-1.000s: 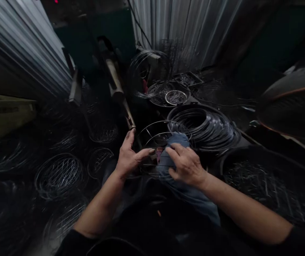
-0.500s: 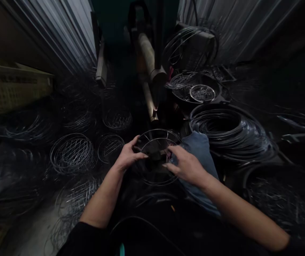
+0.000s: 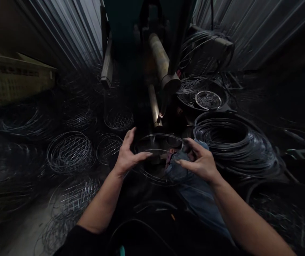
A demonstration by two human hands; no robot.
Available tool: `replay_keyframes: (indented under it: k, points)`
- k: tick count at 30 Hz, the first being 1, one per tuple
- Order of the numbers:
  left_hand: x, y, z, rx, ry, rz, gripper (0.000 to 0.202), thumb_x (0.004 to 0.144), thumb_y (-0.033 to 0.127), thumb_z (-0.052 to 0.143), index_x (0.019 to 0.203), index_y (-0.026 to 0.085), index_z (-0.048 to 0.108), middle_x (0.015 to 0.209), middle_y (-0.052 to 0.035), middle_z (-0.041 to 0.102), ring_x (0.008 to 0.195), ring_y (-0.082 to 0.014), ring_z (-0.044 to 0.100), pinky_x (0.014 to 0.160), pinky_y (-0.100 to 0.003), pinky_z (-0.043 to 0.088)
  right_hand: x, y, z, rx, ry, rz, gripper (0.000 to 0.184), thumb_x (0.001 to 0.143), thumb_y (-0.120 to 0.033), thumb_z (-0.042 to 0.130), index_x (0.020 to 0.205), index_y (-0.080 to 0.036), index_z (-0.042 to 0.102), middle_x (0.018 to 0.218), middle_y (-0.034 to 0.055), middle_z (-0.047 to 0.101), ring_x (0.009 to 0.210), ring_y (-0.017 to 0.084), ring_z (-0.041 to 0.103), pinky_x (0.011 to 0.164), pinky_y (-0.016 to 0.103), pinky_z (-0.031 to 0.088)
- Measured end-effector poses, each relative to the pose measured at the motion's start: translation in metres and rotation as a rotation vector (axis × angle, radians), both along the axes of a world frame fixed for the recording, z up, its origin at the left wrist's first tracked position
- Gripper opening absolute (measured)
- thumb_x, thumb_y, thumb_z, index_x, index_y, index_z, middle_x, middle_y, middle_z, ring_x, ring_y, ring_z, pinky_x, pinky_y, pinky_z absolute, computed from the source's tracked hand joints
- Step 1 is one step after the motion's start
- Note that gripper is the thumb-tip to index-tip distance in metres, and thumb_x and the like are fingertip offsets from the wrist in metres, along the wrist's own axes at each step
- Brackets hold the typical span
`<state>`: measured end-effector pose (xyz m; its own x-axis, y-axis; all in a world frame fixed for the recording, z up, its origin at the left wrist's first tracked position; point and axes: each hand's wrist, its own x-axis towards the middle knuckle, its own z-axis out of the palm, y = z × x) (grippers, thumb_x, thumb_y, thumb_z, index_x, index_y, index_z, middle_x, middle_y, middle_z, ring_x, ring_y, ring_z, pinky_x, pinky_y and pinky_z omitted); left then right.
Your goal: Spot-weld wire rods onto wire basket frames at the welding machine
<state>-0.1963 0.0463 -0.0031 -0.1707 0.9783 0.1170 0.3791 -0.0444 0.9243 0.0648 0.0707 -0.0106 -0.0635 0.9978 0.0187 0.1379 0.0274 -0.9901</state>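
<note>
A thin round metal wire ring frame (image 3: 159,136) sits low in front of me, below the brass-coloured rods of a machine. At its left side is my left hand (image 3: 129,154), thumb and fingers spread wide with nothing gripped between them. My right hand (image 3: 199,160) is at the ring's right edge; its thumb stands apart from the bent fingers. The fingertips are close to the wire, and whether they touch it is too dark to tell. Beneath the right hand shows my knee in blue denim (image 3: 197,192).
The machine's lower rod (image 3: 154,103) and thick upper rod (image 3: 161,57) point towards me. Wire grids (image 3: 71,153) are piled at left. A large coil of wire (image 3: 229,138) lies at right, behind it a pan (image 3: 187,103) with a small bowl (image 3: 208,100). A yellow crate (image 3: 13,78) stands far left.
My right hand has moved right and slightly up, and its grip has widened. My left fingers have spread and lifted. The view has shifted slightly, and the denim knee has come nearer the ring.
</note>
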Motion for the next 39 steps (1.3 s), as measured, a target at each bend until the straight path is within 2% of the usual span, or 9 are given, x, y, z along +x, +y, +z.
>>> replay_keyframes:
  k: [3, 7, 10, 15, 21, 25, 30, 35, 39]
  points:
    - [-0.005, -0.016, -0.024, -0.094, -0.302, 0.208, 0.102, 0.055, 0.033, 0.084, 0.145, 0.029, 0.035, 0.148, -0.0111, 0.036, 0.133, -0.0307, 0.039, 0.104, -0.043, 0.040, 0.009, 0.005, -0.008, 0.033, 0.162, -0.145, 0.059, 0.047, -0.024, 0.085, 0.102, -0.023, 0.063, 0.076, -0.0042, 0.056, 0.058, 0.009, 0.045, 0.049, 0.021, 0.039]
    - [0.007, -0.015, -0.040, -0.199, -0.667, 0.203, 0.107, 0.051, 0.025, 0.085, 0.144, 0.025, 0.034, 0.134, -0.0120, 0.048, 0.114, -0.0227, 0.054, 0.096, -0.037, 0.046, 0.002, 0.016, -0.025, 0.016, 0.363, -0.290, 0.060, 0.044, -0.025, 0.085, 0.098, -0.023, 0.060, 0.080, -0.0025, 0.058, 0.070, 0.013, 0.054, 0.061, 0.026, 0.048]
    - [0.019, -0.009, -0.042, -0.169, -0.733, 0.229, 0.103, 0.052, 0.020, 0.084, 0.143, 0.025, 0.035, 0.121, -0.0084, 0.052, 0.097, -0.0149, 0.058, 0.092, -0.034, 0.047, -0.010, 0.014, -0.036, -0.021, 0.397, -0.278, 0.057, 0.047, -0.025, 0.084, 0.098, -0.023, 0.059, 0.080, -0.0029, 0.058, 0.070, 0.012, 0.055, 0.064, 0.027, 0.049]
    - [0.018, -0.005, -0.044, -0.073, -0.771, 0.277, 0.098, 0.052, 0.017, 0.083, 0.140, 0.028, 0.040, 0.122, -0.0057, 0.050, 0.101, -0.0129, 0.055, 0.090, -0.028, 0.047, -0.017, 0.015, -0.045, -0.073, 0.488, -0.303, 0.054, 0.045, -0.023, 0.082, 0.093, -0.022, 0.058, 0.080, -0.0038, 0.057, 0.069, 0.011, 0.054, 0.065, 0.025, 0.049]
    - [0.021, 0.010, -0.058, -0.074, -0.717, 0.241, 0.096, 0.053, 0.019, 0.083, 0.139, 0.028, 0.042, 0.110, -0.0036, 0.054, 0.095, -0.0121, 0.056, 0.089, -0.029, 0.047, -0.014, 0.041, -0.050, -0.067, 0.525, -0.273, 0.052, 0.042, -0.021, 0.082, 0.088, -0.022, 0.057, 0.078, -0.0047, 0.057, 0.065, 0.010, 0.053, 0.054, 0.022, 0.047]
    - [0.021, 0.028, -0.047, -0.016, -0.734, 0.330, 0.089, 0.054, 0.021, 0.083, 0.135, 0.022, 0.047, 0.109, -0.0050, 0.056, 0.091, -0.0115, 0.058, 0.091, -0.029, 0.046, -0.019, 0.049, -0.036, -0.247, 0.558, -0.268, 0.044, 0.046, -0.024, 0.083, 0.078, -0.021, 0.054, 0.065, -0.0085, 0.053, 0.049, 0.006, 0.046, 0.040, 0.018, 0.037]
    - [0.012, 0.032, -0.018, -0.075, -0.805, 0.267, 0.092, 0.054, 0.018, 0.083, 0.137, 0.023, 0.046, 0.122, -0.0092, 0.056, 0.098, -0.0160, 0.060, 0.093, -0.033, 0.047, -0.016, 0.048, -0.006, -0.431, 0.565, -0.271, 0.045, 0.046, -0.025, 0.086, 0.067, -0.019, 0.046, 0.055, -0.0102, 0.047, 0.038, 0.003, 0.036, 0.032, 0.015, 0.024]
    - [0.015, 0.019, -0.002, -0.126, -0.814, 0.203, 0.083, 0.054, 0.015, 0.081, 0.132, 0.027, 0.053, 0.138, -0.0089, 0.047, 0.103, -0.0195, 0.061, 0.090, -0.035, 0.050, 0.001, 0.033, 0.017, -0.444, 0.632, -0.212, 0.045, 0.046, -0.022, 0.088, 0.070, -0.018, 0.050, 0.053, -0.0118, 0.045, 0.035, 0.000, 0.028, 0.032, 0.014, 0.025]
    - [0.021, 0.023, 0.005, -0.089, -0.869, 0.241, 0.077, 0.053, 0.013, 0.081, 0.125, 0.021, 0.056, 0.132, -0.0099, 0.053, 0.100, -0.0182, 0.063, 0.093, -0.033, 0.048, 0.006, 0.032, 0.025, -0.432, 0.665, -0.233, 0.045, 0.046, -0.020, 0.088, 0.069, -0.018, 0.049, 0.052, -0.0116, 0.045, 0.035, 0.000, 0.030, 0.031, 0.013, 0.027]
